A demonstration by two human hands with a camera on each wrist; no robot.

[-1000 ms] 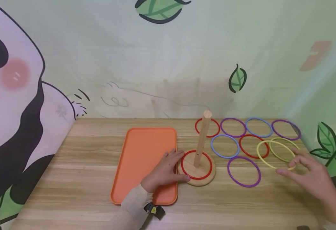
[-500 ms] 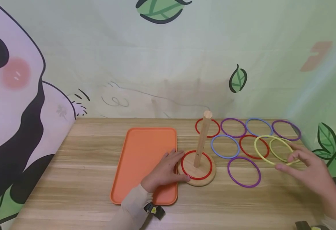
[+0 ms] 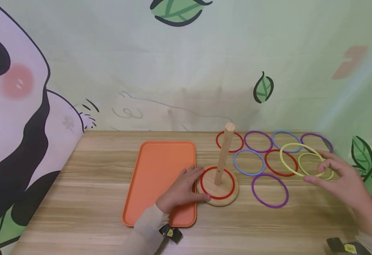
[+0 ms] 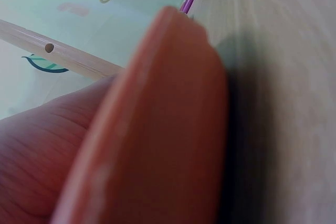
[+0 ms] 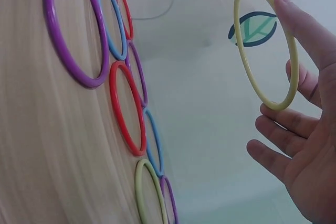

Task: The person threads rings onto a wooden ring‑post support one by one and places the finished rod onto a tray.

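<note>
In the head view my right hand (image 3: pixel 345 180) pinches a yellow ring (image 3: pixel 280 156) between thumb and fingers. The ring is raised and tilted above the table; the right wrist view shows the same grip, with the other fingers spread. My left hand (image 3: pixel 180 193) reaches across the tray and rests at the left edge of the round wooden base (image 3: pixel 236 191), its fingers extended and the thumb toward the front. From that base rises an upright wooden peg (image 3: pixel 225 148), with a red ring (image 3: pixel 234 182) lying around its foot.
An orange tray (image 3: pixel 160 166) lies left of the base. Right of the peg several rings lie flat: a near purple ring (image 3: pixel 288 194), a blue ring (image 3: pixel 264 164), a red ring (image 3: pixel 265 161) and another yellow ring (image 5: pixel 139 184), with more behind. A printed cloth (image 3: pixel 186 71) hangs behind the table.
My right hand has lifted the yellow ring a little higher and slightly left, away from the other yellow ring on the table. My left hand has stayed at the base.
</note>
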